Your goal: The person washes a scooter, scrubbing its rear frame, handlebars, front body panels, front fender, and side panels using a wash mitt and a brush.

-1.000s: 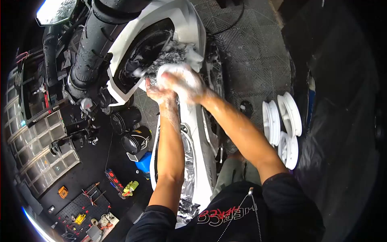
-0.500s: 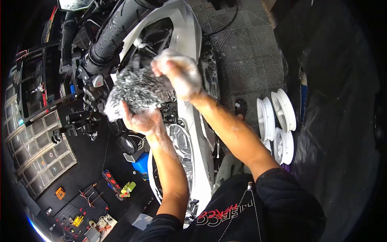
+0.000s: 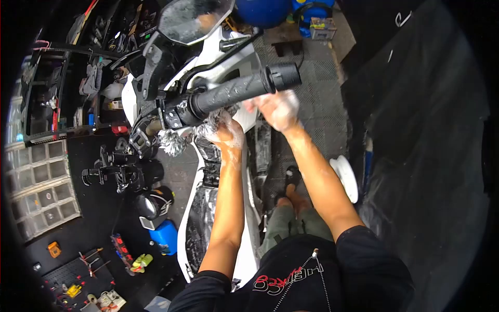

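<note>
My left hand (image 3: 228, 134), wet with suds, is closed on a shaggy grey-and-white wash mitt (image 3: 174, 142) just below the handlebar. The handlebar partly covers the mitt and my fingertips. Foam coats my right hand (image 3: 280, 110), which is beneath the outer end of the black handlebar grip (image 3: 234, 93). Its fingers are blurred and partly hidden by the grip, and whether they touch it I cannot tell. Below both hands stands a white motor scooter (image 3: 249, 218) with soapy bodywork and a wet dark footboard. A mirror (image 3: 195, 21) rises above the handlebar.
A white wheel rim (image 3: 345, 179) stands to the right on the floor. A blue container (image 3: 165, 237) and a tool pegboard (image 3: 73, 273) are at lower left. Clear storage drawers (image 3: 44, 182) line the left side. A small box (image 3: 323, 28) sits at the top right.
The view has shifted, bringing the handlebar grip and mirror in front of my hands. My hands have moved apart from the mitt held between them; the left keeps it, the right is farther right.
</note>
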The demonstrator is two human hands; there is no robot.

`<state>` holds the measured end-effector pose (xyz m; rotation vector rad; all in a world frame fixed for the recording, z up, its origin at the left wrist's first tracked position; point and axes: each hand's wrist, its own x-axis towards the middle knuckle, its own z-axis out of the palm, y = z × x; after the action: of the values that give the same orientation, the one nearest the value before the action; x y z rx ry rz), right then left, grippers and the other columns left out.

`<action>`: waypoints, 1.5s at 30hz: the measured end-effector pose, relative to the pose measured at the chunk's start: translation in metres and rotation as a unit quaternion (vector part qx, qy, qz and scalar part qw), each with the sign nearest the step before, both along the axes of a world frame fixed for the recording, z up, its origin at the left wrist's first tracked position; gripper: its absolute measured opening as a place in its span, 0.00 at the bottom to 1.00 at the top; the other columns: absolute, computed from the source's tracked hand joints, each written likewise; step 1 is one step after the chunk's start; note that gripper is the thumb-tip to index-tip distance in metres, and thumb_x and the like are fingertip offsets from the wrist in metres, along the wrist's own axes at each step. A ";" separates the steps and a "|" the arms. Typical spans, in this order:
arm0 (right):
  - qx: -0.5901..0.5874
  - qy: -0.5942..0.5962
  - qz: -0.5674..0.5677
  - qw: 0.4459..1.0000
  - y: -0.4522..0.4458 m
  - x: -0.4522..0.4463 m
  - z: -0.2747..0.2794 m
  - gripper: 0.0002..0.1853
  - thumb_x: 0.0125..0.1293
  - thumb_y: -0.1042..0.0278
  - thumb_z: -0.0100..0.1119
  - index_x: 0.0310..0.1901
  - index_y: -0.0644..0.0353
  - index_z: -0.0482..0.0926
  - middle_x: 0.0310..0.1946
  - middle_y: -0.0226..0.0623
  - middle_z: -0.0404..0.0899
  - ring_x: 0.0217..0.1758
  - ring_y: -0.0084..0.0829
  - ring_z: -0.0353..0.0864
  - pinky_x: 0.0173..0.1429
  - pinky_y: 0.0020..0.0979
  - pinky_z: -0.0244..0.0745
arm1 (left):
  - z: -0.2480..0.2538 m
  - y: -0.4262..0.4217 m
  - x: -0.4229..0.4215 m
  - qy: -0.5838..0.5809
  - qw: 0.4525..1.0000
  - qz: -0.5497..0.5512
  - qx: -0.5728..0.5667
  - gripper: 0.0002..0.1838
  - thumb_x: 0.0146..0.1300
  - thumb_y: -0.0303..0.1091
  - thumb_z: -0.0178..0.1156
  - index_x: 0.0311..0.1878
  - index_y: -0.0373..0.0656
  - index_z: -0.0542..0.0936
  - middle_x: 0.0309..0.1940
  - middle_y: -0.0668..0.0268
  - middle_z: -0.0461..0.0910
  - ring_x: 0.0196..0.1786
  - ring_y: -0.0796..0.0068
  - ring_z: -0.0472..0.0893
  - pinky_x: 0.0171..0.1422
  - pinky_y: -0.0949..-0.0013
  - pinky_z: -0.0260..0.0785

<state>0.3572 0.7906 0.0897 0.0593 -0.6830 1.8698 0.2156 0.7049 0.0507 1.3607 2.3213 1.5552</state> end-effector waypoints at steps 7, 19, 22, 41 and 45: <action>-0.026 -0.085 0.008 0.996 0.061 0.034 0.035 0.19 0.77 0.57 0.49 0.29 0.59 0.69 0.25 0.31 0.66 0.33 0.30 0.71 0.41 0.34 0.68 | 0.036 0.025 0.016 -0.064 0.993 0.037 0.089 0.15 0.60 0.32 0.67 0.47 0.33 0.81 0.43 0.56 0.85 0.46 0.61 0.84 0.56 0.60 0.76; 0.162 -0.462 0.224 0.843 0.208 -0.002 0.101 0.22 0.78 0.53 0.49 0.30 0.61 0.75 0.26 0.34 0.76 0.29 0.25 0.75 0.34 0.28 0.71 | -0.105 0.000 0.001 0.073 0.868 0.327 -0.366 0.29 0.54 0.59 0.64 0.55 0.52 0.82 0.54 0.53 0.81 0.61 0.52 0.78 0.67 0.47 0.68; 0.154 -0.344 0.277 0.884 0.249 -0.059 0.124 0.18 0.77 0.56 0.51 0.33 0.61 0.75 0.30 0.36 0.78 0.32 0.28 0.79 0.37 0.30 0.74 | -0.075 0.010 0.029 0.028 0.802 0.434 -0.410 0.28 0.54 0.57 0.63 0.53 0.51 0.82 0.52 0.53 0.81 0.58 0.52 0.78 0.64 0.47 0.69; 0.439 -0.416 0.475 0.639 0.397 -0.235 0.091 0.20 0.76 0.55 0.51 0.34 0.64 0.81 0.32 0.40 0.84 0.31 0.29 0.83 0.35 0.31 0.79 | -0.015 0.091 0.131 0.005 0.879 0.462 -0.116 0.11 0.60 0.25 0.50 0.43 0.33 0.77 0.36 0.50 0.77 0.43 0.47 0.77 0.51 0.49 0.69; 0.333 -0.280 0.667 0.605 0.388 -0.222 0.103 0.19 0.74 0.56 0.50 0.39 0.64 0.83 0.36 0.37 0.86 0.36 0.30 0.88 0.39 0.31 0.82 | 0.007 0.143 0.166 0.056 0.828 0.554 -0.064 0.10 0.61 0.21 0.49 0.44 0.31 0.76 0.36 0.50 0.77 0.41 0.47 0.77 0.49 0.51 0.69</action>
<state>0.1357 1.1782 0.1923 0.6508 -2.2199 2.9142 0.3817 0.8476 0.0574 -0.0952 3.4444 1.3547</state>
